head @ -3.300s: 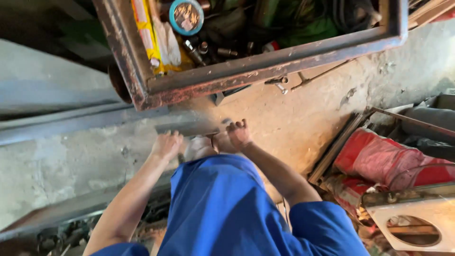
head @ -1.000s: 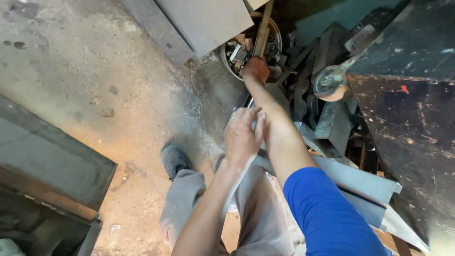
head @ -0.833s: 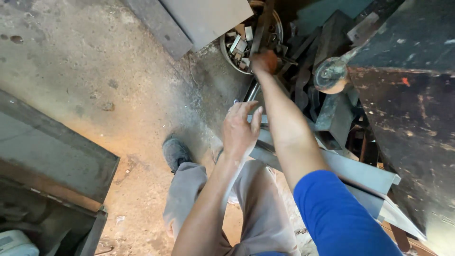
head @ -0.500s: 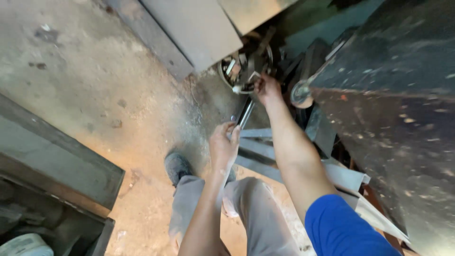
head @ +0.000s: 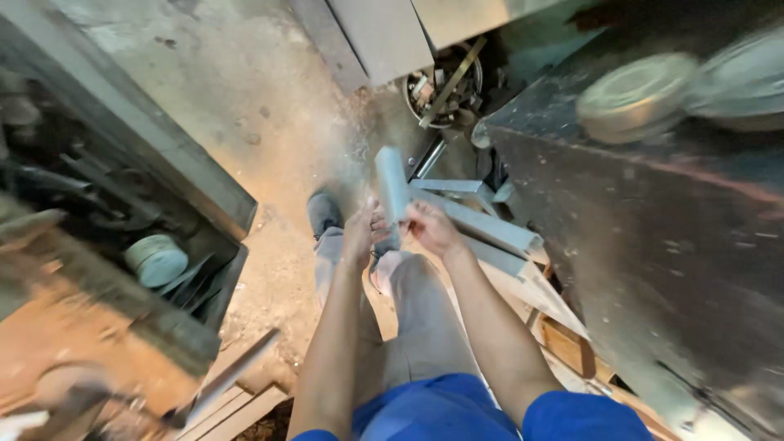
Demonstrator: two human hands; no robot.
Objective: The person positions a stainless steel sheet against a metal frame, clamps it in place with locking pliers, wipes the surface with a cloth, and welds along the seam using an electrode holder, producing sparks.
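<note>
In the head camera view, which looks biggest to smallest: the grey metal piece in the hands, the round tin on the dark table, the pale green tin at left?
1. Grey metal piece, longest.
2. Round tin on the dark table, blurred and nearer the camera, so unsure.
3. Pale green tin.

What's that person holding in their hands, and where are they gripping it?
A short grey metal bar, held upright. Both the left hand and the right hand grip it at its lower end; the upper part stands free above the fingers.

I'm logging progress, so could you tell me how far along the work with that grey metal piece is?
Done: a short grey metal bar is lifted off the scrap pile. In hand: left hand and right hand both grip its lower end. Left: nothing shows it placed anywhere.
</note>
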